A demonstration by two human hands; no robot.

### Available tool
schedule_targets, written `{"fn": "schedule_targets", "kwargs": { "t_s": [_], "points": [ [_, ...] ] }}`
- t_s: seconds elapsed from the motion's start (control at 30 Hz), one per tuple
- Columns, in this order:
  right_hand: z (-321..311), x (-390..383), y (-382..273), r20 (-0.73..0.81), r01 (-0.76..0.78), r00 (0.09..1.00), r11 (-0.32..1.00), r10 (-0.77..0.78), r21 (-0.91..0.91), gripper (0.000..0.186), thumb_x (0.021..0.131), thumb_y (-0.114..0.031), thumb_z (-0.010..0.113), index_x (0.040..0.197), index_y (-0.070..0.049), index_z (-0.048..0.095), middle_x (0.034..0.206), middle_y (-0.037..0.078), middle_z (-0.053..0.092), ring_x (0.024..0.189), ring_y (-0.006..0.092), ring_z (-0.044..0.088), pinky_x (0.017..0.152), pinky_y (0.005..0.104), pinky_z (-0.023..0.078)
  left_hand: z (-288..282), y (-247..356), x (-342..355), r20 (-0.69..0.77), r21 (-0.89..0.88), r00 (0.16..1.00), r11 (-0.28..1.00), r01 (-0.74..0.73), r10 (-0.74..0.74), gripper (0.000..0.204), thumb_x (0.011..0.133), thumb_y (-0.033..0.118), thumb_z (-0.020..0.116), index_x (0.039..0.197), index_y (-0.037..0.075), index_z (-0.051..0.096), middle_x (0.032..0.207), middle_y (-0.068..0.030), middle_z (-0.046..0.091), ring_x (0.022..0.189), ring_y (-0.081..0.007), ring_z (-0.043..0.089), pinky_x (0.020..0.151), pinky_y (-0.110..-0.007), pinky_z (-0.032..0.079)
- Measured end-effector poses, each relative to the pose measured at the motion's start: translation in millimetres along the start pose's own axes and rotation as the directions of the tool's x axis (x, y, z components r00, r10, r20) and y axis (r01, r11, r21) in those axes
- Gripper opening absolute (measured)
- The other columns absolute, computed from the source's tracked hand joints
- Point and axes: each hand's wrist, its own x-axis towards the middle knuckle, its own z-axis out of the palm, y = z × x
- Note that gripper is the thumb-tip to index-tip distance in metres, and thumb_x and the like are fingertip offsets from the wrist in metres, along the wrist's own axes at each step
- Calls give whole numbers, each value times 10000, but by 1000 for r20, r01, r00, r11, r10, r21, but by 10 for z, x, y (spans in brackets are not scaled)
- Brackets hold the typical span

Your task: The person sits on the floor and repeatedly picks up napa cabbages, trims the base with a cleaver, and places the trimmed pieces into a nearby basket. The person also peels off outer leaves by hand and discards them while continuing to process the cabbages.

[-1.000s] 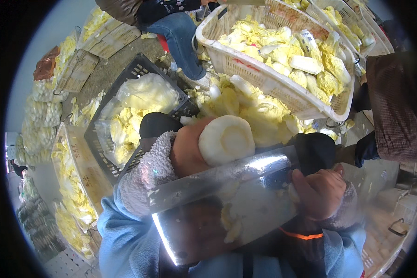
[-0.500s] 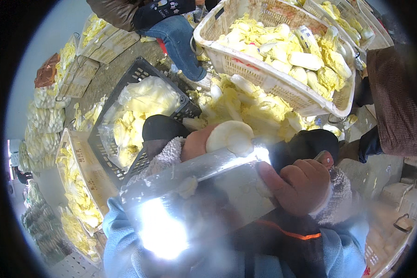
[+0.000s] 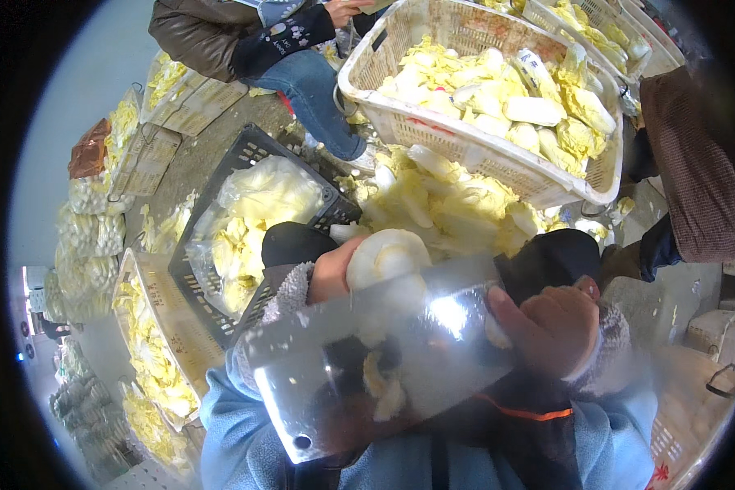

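My left hand (image 3: 331, 271) is closed around a Chinese cabbage, its pale round root end (image 3: 388, 255) facing me. In my right hand (image 3: 551, 327) is a cleaver, gripped near the heel of its wide shiny blade (image 3: 449, 351); the handle is hidden in my fist. The blade slants across my lap, its upper edge at or just in front of the cabbage's root end; I cannot tell if they touch. Small pale scraps (image 3: 388, 396) show on the blade. Just beyond my hands lies a heap of yellow cabbages (image 3: 465, 196).
A large white crate (image 3: 465, 122) of cabbages stands ahead. At left is a black crate (image 3: 189, 265) with a plastic bag (image 3: 290, 192) of cabbage, beside a pale crate (image 3: 167, 306) of leaves. One person in jeans (image 3: 314, 98) sits ahead; another's brown-clad limb (image 3: 702, 163) is at right.
The cleaver has shifted lower and tilted, so its broad face shows more. The cabbage's root end has moved slightly left and turned toward me. The other person's hand has come into view at the top.
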Motion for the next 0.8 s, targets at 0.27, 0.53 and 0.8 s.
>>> {"fn": "schedule_targets", "kwargs": {
  "t_s": [0.27, 0.53, 0.8],
  "points": [
    [57, -142, -102, -1, -55, 998, 998, 55, 9, 451, 575, -115, 628, 1020, -41, 628, 498, -37, 310, 395, 75, 359, 321, 213, 286, 80, 35, -65, -118, -89, 993, 996, 10, -20, 717, 653, 188, 786, 1231, 17, 398, 1152, -115, 539, 1042, -184, 530, 900, -355, 427],
    [188, -1, -178, -88, -82, 993, 996, 77, -47, 451, 610, -184, 609, 1047, -69, 618, 514, -37, 315, 411, 79, 364, 341, 233, 300, 61, 43, -75, -125, -61, 992, 998, -5, -3, 641, 683, 200, 751, 1210, 27, 429, 1123, -104, 556, 1015, -192, 550, 882, -337, 439],
    [101, 133, -209, -106, -284, 955, 956, 276, -70, 425, 623, -96, 629, 1043, -157, 619, 516, 37, 428, 463, 227, 482, 438, 328, 347, 401, 223, 5, -259, 177, 961, 983, -54, 100, 567, 714, 211, 716, 1189, 36, 460, 1094, -93, 573, 989, -200, 571, 864, -319, 451]
  ]
}}
